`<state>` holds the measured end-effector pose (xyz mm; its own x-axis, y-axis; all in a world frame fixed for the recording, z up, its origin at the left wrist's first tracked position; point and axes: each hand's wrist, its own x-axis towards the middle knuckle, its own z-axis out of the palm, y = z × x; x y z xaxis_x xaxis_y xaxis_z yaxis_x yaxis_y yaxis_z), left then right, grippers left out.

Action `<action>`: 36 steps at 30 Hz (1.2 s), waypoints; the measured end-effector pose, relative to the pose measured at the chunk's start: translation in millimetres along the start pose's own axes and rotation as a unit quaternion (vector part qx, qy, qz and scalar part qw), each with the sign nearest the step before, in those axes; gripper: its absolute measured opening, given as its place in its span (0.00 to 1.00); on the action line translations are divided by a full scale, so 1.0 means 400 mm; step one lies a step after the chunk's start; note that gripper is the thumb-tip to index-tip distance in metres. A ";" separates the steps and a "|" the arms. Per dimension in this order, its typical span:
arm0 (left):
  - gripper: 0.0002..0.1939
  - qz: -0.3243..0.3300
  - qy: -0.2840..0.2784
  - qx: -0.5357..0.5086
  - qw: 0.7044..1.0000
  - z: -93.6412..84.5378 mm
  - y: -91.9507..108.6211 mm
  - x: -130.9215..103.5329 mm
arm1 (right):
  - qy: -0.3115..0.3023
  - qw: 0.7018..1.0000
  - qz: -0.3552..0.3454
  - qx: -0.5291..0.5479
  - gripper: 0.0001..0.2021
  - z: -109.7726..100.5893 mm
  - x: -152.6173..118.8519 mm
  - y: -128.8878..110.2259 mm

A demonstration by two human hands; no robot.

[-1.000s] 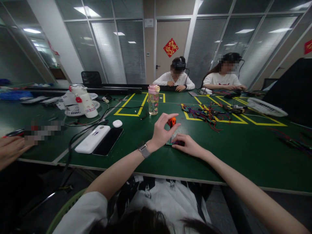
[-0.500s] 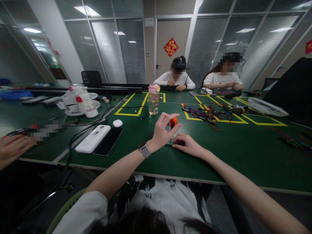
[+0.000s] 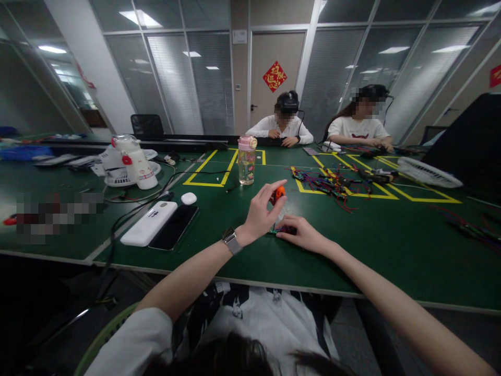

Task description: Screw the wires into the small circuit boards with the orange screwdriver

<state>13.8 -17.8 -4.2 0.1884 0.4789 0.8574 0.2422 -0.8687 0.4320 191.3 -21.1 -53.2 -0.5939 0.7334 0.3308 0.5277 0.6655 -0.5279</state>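
Observation:
My left hand (image 3: pixel 261 208), with a watch on its wrist, is closed around the orange handle of a screwdriver (image 3: pixel 279 192). The screwdriver stands roughly upright, and its shaft runs down to a small green circuit board (image 3: pixel 273 230) with dark wires. My right hand (image 3: pixel 296 230) rests low on the table and presses the board and its wires down with its fingers. Most of the board is hidden beneath those fingers, and the tip of the screwdriver is too small to make out.
A pink-lidded bottle (image 3: pixel 246 161) stands beyond my hands. Bundles of wired boards (image 3: pixel 331 180) lie to the right. On the left are a black phone (image 3: pixel 174 227), a white power bank (image 3: pixel 150 223), a white case (image 3: pixel 188 198) and cables. Two people sit across the green table (image 3: pixel 376 245).
The fingers of my left hand were more spread around the orange handle and have drawn in on it. My right hand has stayed put. At far left, a co-worker's hand has left view.

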 end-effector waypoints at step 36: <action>0.12 0.008 0.024 0.011 1.000 0.002 0.007 0.003 | 0.005 1.000 -0.005 -0.007 0.08 0.003 -0.001 0.006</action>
<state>15.6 -19.4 -2.2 0.1469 0.4577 0.8769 0.2602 -0.8732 0.4122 192.0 -20.0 -55.7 -0.5931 0.7275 0.3448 0.5292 0.6751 -0.5140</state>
